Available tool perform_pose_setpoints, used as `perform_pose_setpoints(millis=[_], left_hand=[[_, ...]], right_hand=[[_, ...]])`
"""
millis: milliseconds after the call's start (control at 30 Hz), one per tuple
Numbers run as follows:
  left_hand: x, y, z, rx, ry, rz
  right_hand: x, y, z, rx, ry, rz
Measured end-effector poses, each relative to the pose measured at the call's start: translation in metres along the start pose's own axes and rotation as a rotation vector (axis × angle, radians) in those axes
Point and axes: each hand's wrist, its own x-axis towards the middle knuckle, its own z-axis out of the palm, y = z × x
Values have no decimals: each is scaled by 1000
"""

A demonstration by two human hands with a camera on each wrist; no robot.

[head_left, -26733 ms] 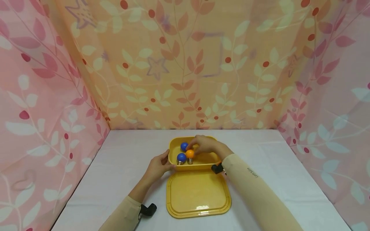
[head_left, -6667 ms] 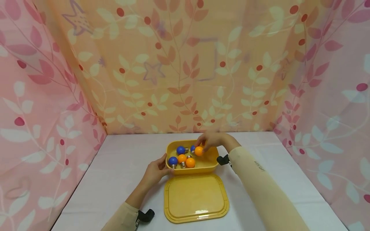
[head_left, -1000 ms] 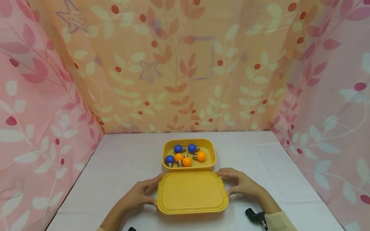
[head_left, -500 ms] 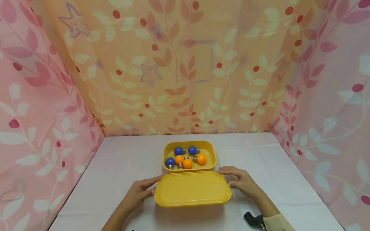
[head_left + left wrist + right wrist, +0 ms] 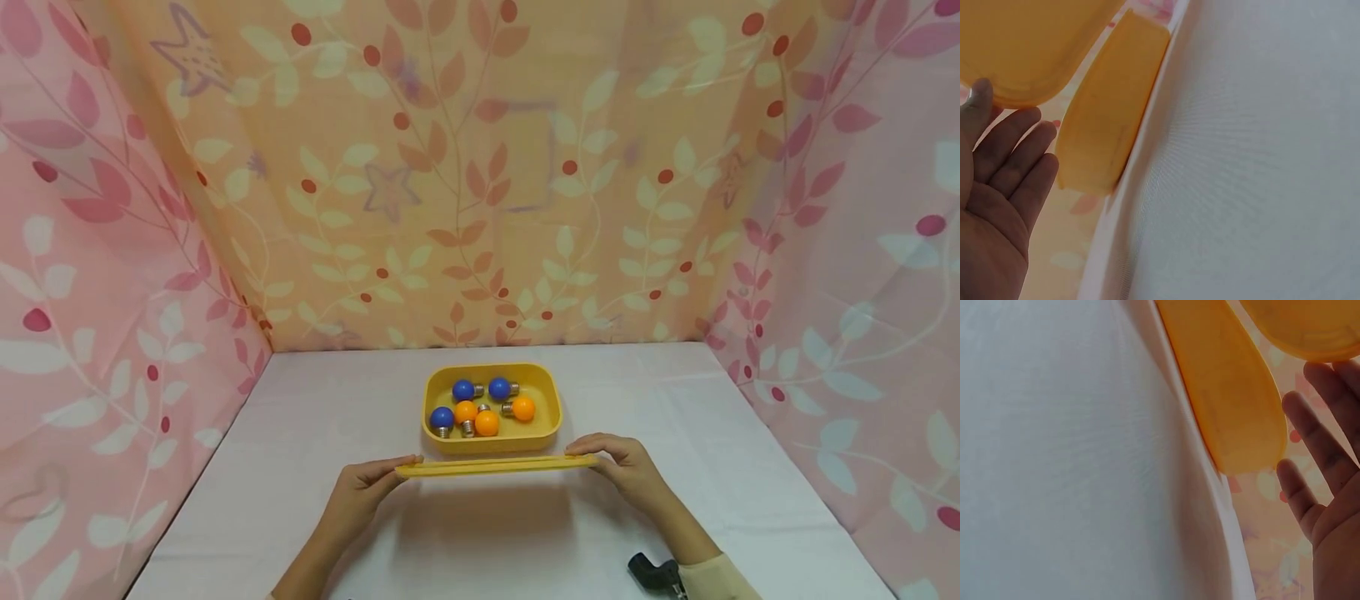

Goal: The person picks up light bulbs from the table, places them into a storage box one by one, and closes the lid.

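A yellow lid (image 5: 495, 467) hangs above the table, seen nearly edge-on in the head view. My left hand (image 5: 352, 504) pinches its left end between thumb and fingers; my right hand (image 5: 633, 479) pinches the right end. Just beyond it, a yellow box (image 5: 542, 385) stands uncovered on the table. Inside lie three blue bulbs (image 5: 499, 388) and three orange bulbs (image 5: 523, 408) with metal screw bases. In the left wrist view, the lid (image 5: 1022, 44) is apart from the box wall (image 5: 1110, 106). The right wrist view also has the lid (image 5: 1316, 325) beside the box (image 5: 1229, 394).
A white cloth (image 5: 315, 400) covers the table. Patterned orange fabric (image 5: 480, 208) hangs behind it, with pink fabric on the left (image 5: 112, 333) and right (image 5: 847, 292). A black wrist-worn device (image 5: 654, 573) sits below my right hand.
Since one second ago, both hands have raised the lid off the table and tilted it from face-up to edge-on. Over the longer span, more orange and blue bulbs have come into the box.
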Motion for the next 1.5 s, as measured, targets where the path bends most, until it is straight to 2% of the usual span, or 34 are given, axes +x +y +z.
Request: perform_pose_setpoints(millis=[167,267,467,567,700,800,900,1000,1200,1367,1500], left_hand=[[-1,1,1,9,39,69],[-1,2,2,-17,23,115],[-1,3,5,-97,29,115],[-2,3,5,-107,21,125],[-3,3,6,-94,27,135],[-2,3,7,-68,43,134],[-2,2,6,-36,36,147],[-2,1,3,-1,4,169],[0,-1,-3,13,-83,173],[0,-1,-6,4,-125,151],[0,-2,-5,30,-111,156]], right_hand=[[1,0,1,10,40,-68],[1,-1,2,-13,65,-72],[2,-3,6,-76,126,-66],[4,-5,7,-61,143,-68],[5,-6,7,-84,155,-16],[5,-6,7,-113,146,8],[5,-6,5,-101,115,-12],[3,-6,2,-86,58,-56],[1,-5,-7,-75,-56,-13],[0,-3,-9,-88,-75,3],[0,-1,-8,-97,-62,-57]])
